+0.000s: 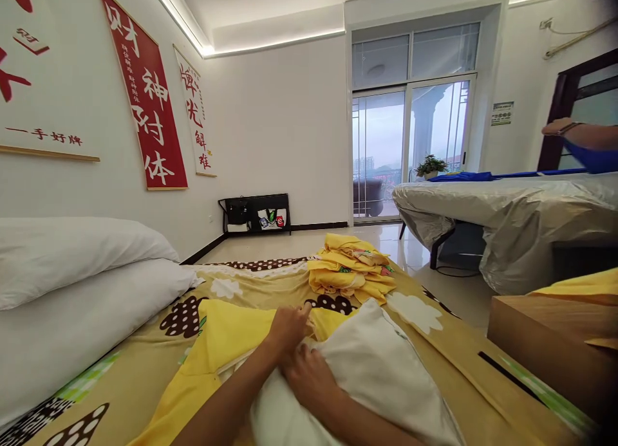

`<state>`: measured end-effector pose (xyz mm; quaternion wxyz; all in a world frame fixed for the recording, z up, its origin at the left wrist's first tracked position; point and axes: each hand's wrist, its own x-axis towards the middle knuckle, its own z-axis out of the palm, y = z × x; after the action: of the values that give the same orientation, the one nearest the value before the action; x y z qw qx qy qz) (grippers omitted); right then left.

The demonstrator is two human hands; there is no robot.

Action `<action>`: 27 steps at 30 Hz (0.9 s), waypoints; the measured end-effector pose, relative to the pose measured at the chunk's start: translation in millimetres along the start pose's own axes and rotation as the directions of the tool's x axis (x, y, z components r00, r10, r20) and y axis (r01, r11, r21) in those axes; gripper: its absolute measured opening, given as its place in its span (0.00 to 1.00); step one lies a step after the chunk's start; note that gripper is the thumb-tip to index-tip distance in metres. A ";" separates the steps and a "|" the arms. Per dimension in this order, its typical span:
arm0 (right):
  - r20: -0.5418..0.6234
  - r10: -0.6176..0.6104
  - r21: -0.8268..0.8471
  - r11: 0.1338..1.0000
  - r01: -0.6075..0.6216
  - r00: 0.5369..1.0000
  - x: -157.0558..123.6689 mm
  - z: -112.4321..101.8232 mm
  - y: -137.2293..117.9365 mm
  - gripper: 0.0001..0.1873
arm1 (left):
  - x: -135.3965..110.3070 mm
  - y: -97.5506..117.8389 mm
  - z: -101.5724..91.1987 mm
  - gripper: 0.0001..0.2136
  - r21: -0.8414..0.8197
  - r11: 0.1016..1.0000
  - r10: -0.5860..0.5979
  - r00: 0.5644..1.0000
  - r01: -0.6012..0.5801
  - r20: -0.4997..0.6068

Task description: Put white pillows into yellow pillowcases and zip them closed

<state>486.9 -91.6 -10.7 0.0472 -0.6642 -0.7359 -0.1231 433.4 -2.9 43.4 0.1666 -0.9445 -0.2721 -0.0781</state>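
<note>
A white pillow [381, 362] lies in front of me, its far corner pointing up. A yellow cloth cover [236, 330], which looks like a pillowcase, is spread to its left and partly behind it. My left hand [290, 327] is closed on the yellow cover's edge, near the pillow's upper left side. Just below it, my right hand [309, 372] has its fingers curled into the white pillow. The two hands almost touch. My left wrist and hand hide part of where cover and pillow meet.
A pile of folded yellow cloth [350, 266] sits beyond on the patterned bedspread [415, 311]. White pillows [82, 291] are stacked at left. A wooden box [545, 343] stands at right. Behind it is a plastic-covered table [483, 192], with another person's arm [584, 136] above.
</note>
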 end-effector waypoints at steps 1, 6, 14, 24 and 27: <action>0.019 0.052 0.015 0.999 -0.052 0.998 1.9 1.9 8.4 0.17 | -4.1 2.4 -0.2 0.12 0.001 1.000 0.009 1.000 -0.009 0.009; 0.060 0.147 0.080 0.985 -0.151 0.987 1.0 0.6 36.1 0.17 | -40.6 5.0 4.1 0.14 0.017 1.000 0.013 0.998 -0.014 0.055; 0.125 -0.085 0.451 0.892 0.020 0.989 -58.7 -50.2 124.4 0.46 | -73.5 -7.1 22.8 0.12 -0.065 0.997 -0.042 0.998 0.040 -0.039; 0.181 0.231 0.702 0.651 -0.291 0.956 -92.4 35.1 157.8 0.20 | -85.0 -4.9 23.3 0.21 -0.095 0.932 -0.348 0.937 0.350 0.034; 0.183 0.246 0.699 0.648 -0.302 0.952 -85.0 36.5 157.7 0.18 | -99.0 -17.7 17.0 0.18 -0.077 0.875 -0.464 0.873 0.478 0.154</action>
<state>655.9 -151.0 -47.1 0.2950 -0.6994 -0.6171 0.2073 341.6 -30.9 8.9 0.0707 -0.8606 -0.4996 -0.0695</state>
